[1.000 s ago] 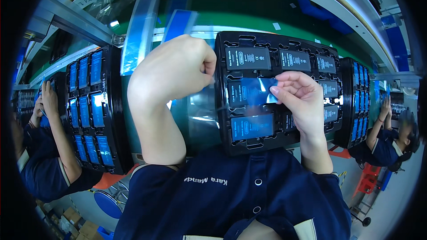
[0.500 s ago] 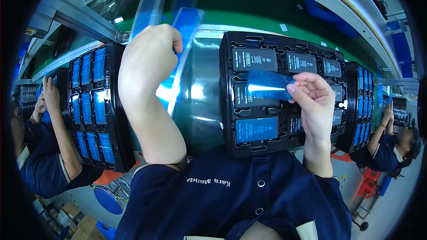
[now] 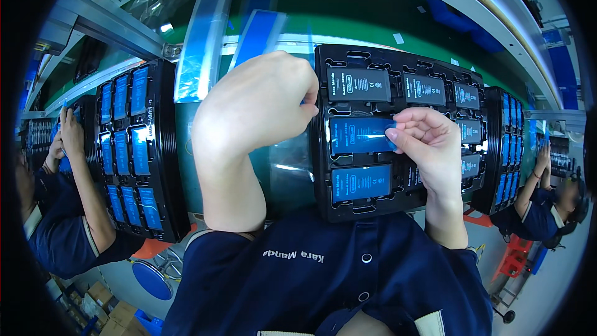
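In a black moulded tray (image 3: pixel 348 214) before me lie several flat black batteries (image 3: pixel 359 84) with white print. My right hand (image 3: pixel 430 140) pinches the right end of a clear blue film (image 3: pixel 376 142). That film lies over the left battery of the middle row, its left part lined up with the battery. The left battery of the front row (image 3: pixel 361 183) also looks blue, as if film-covered. My left hand (image 3: pixel 264 96) is at the tray's left edge, back of the hand up, fingers curled in; what they hold, if anything, is hidden.
Blue film strips (image 3: pixel 258 34) and a long clear-and-blue sheet (image 3: pixel 205 37) lie on the green table beyond my left arm. Stacked trays of blue-covered batteries stand at left (image 3: pixel 127 143) and right (image 3: pixel 507 143). People work on both sides. A metal frame (image 3: pixel 118 25) rises at far left.
The blue film has come down from above the tray onto the middle-row battery. My left hand has moved right, from over the film strips to the tray's edge.
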A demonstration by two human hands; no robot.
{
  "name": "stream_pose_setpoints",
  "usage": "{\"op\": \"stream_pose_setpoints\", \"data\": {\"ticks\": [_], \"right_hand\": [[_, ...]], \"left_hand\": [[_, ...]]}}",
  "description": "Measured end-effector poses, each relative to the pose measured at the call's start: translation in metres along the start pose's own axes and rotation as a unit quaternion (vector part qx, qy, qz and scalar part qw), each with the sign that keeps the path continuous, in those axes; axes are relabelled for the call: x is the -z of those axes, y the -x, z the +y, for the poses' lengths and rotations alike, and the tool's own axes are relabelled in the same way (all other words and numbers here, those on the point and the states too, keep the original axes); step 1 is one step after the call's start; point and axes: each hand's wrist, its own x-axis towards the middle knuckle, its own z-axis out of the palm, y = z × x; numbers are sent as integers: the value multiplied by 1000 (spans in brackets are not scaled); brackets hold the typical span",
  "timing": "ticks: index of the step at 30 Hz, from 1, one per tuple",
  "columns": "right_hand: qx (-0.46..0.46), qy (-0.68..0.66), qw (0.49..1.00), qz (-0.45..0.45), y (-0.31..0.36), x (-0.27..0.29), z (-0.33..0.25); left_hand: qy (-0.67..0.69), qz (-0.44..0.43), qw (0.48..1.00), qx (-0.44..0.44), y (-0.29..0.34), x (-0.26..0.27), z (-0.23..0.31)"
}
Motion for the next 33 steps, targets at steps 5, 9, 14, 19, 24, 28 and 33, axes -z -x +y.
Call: {"op": "stream_pose_setpoints", "data": {"ticks": [5,9,14,19,24,28,33], "right_hand": [[-7,1,1000,4,-1,0,-1],[-10,7,1000,6,-2,-2,-2],[-8,9,1000,2,-3,-1,-2],[-8,10,1000,3,-3,-2,-2],[-13,19,1000,12,-2,-4,-3],[14,51,998,15,-1,-6,-1],[54,137,989,24,1,-9,6]], "left_hand": [[-7,23,999,-30,1,-3,-1],[-11,59,997,-51,-2,-4,0],[-17,80,994,-70,-3,-7,0],[-26,85,994,-56,-5,-10,2],[-60,74,995,-40,-3,-8,13],[-72,111,991,-37,-3,-16,13],[-69,108,991,-30,-3,-16,15]]}}
